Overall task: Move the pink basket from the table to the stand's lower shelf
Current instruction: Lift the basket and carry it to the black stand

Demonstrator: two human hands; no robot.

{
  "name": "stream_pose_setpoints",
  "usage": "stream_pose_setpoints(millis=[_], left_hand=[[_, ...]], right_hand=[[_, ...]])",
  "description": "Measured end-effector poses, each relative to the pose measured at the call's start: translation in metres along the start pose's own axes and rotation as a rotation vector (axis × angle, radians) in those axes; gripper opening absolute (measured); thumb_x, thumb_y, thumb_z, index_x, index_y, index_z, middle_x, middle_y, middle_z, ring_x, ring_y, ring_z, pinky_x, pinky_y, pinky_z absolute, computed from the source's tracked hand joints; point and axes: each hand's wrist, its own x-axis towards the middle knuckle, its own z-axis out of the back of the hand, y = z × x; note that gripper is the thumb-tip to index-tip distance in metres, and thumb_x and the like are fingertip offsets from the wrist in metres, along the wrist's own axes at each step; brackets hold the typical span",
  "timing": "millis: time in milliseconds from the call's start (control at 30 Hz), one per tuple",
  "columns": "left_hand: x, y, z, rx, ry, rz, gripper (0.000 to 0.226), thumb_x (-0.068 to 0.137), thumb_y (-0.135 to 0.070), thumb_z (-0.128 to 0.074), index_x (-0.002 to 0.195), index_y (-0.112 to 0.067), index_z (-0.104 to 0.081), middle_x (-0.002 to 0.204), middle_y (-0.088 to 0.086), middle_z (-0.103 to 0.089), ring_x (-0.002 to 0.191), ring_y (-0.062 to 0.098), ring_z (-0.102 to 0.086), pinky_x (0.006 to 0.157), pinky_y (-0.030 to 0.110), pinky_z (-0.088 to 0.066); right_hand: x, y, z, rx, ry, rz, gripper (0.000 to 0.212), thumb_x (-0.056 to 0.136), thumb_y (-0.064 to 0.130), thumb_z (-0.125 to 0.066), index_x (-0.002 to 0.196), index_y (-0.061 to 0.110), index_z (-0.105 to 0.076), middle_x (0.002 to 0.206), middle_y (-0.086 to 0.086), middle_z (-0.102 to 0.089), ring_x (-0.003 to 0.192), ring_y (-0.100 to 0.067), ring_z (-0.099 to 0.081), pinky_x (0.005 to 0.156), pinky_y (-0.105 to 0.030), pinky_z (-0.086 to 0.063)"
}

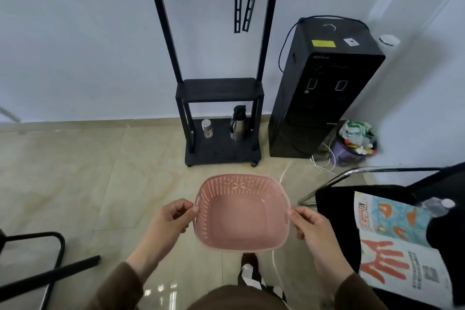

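I hold the empty pink basket [240,216] in the air above the floor, level with my waist. My left hand [171,219] grips its left rim and my right hand [310,225] grips its right rim. Straight ahead against the wall stands the black stand [221,90], with a bare middle shelf. Its lower shelf [221,152], close to the floor, carries a glass jar [206,128] at the left and a steel thermos jug [237,123] at the right.
A black water dispenser [324,93] stands right of the stand, with a full purple bin [352,148] and white cables beside it. A black chair [377,204] holding a printed magazine [395,239] is at my right. Another chair's black frame [50,259] is at my left.
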Motion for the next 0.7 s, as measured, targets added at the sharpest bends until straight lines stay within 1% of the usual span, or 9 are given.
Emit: stream_pose_setpoints(millis=[67, 133, 167, 233, 300, 433, 500, 600, 700], left_hand=[[0.031, -0.023, -0.006, -0.027, -0.027, 0.006, 0.023, 0.100, -0.014, -0.066, 0.081, -0.002, -0.071, 0.062, -0.005, -0.057, 0.064, 0.015, -0.048, 0.061, 0.023, -0.043], [0.064, -0.043, -0.010, -0.039, -0.052, 0.003, 0.024, 0.100, -0.015, -0.066, 0.079, -0.006, -0.072, 0.061, -0.007, -0.058, 0.063, 0.013, -0.049, 0.063, 0.026, -0.043], [0.076, -0.052, -0.012, -0.052, -0.061, 0.003, 0.024, 0.100, -0.016, -0.066, 0.079, -0.006, -0.072, 0.062, -0.007, -0.058, 0.062, 0.012, -0.049, 0.063, 0.026, -0.043], [0.105, -0.064, -0.011, -0.081, -0.086, 0.002, 0.024, 0.099, -0.017, -0.067, 0.079, -0.007, -0.072, 0.063, -0.005, -0.059, 0.061, 0.011, -0.049, 0.062, 0.025, -0.043], [0.125, -0.071, -0.010, -0.079, -0.094, 0.013, 0.023, 0.099, -0.019, -0.067, 0.078, -0.011, -0.073, 0.064, -0.005, -0.060, 0.060, 0.010, -0.050, 0.063, 0.025, -0.044], [0.183, -0.081, 0.002, -0.068, -0.113, 0.043, 0.024, 0.099, -0.021, -0.066, 0.077, -0.018, -0.074, 0.063, -0.007, -0.061, 0.062, 0.010, -0.051, 0.066, 0.029, -0.045], [0.211, -0.087, 0.010, -0.044, -0.117, 0.039, 0.025, 0.099, -0.023, -0.066, 0.076, -0.022, -0.074, 0.063, -0.008, -0.061, 0.062, 0.009, -0.051, 0.067, 0.029, -0.045], [0.255, -0.097, 0.027, -0.027, -0.101, 0.046, 0.027, 0.099, -0.024, -0.066, 0.073, -0.026, -0.075, 0.062, -0.009, -0.060, 0.062, 0.009, -0.050, 0.065, 0.029, -0.044], [0.300, -0.115, 0.047, -0.033, -0.094, 0.043, 0.028, 0.099, -0.021, -0.067, 0.073, -0.025, -0.074, 0.060, -0.008, -0.058, 0.062, 0.010, -0.048, 0.064, 0.029, -0.043]], right_hand=[[0.039, 0.019, 0.002, 0.012, 0.019, -0.001, 0.014, 0.094, 0.020, -0.069, 0.085, 0.018, -0.080, 0.052, 0.018, -0.057, 0.056, -0.006, -0.047, 0.063, -0.029, -0.039], [0.082, 0.040, 0.004, 0.000, 0.045, 0.000, 0.014, 0.094, 0.020, -0.069, 0.085, 0.020, -0.081, 0.052, 0.018, -0.058, 0.050, 0.001, -0.048, 0.062, -0.028, -0.039], [0.099, 0.051, 0.003, -0.005, 0.045, 0.001, 0.015, 0.094, 0.019, -0.069, 0.084, 0.021, -0.081, 0.052, 0.018, -0.059, 0.048, 0.002, -0.048, 0.060, -0.028, -0.039], [0.138, 0.069, 0.001, -0.011, 0.064, 0.009, 0.017, 0.095, 0.017, -0.069, 0.083, 0.020, -0.080, 0.051, 0.018, -0.059, 0.047, 0.002, -0.046, 0.056, -0.026, -0.037], [0.162, 0.084, -0.005, -0.026, 0.067, 0.008, 0.014, 0.095, 0.019, -0.069, 0.085, 0.019, -0.079, 0.049, 0.019, -0.059, 0.049, -0.001, -0.047, 0.055, -0.025, -0.037], [0.217, 0.112, -0.028, -0.061, 0.105, -0.026, 0.012, 0.096, 0.021, -0.067, 0.091, 0.020, -0.078, 0.051, 0.018, -0.062, 0.062, -0.013, -0.050, 0.059, -0.028, -0.043], [0.239, 0.127, -0.041, -0.079, 0.122, -0.039, 0.012, 0.096, 0.022, -0.067, 0.090, 0.020, -0.078, 0.053, 0.015, -0.063, 0.064, -0.014, -0.052, 0.062, -0.029, -0.045], [0.276, 0.145, -0.062, -0.087, 0.102, -0.066, 0.011, 0.096, 0.023, -0.068, 0.090, 0.021, -0.077, 0.057, 0.012, -0.062, 0.065, -0.015, -0.053, 0.061, -0.027, -0.046], [0.311, 0.169, -0.083, -0.076, 0.097, -0.059, 0.010, 0.096, 0.026, -0.068, 0.092, 0.022, -0.077, 0.052, 0.018, -0.062, 0.065, -0.014, -0.053, 0.060, -0.025, -0.044]])
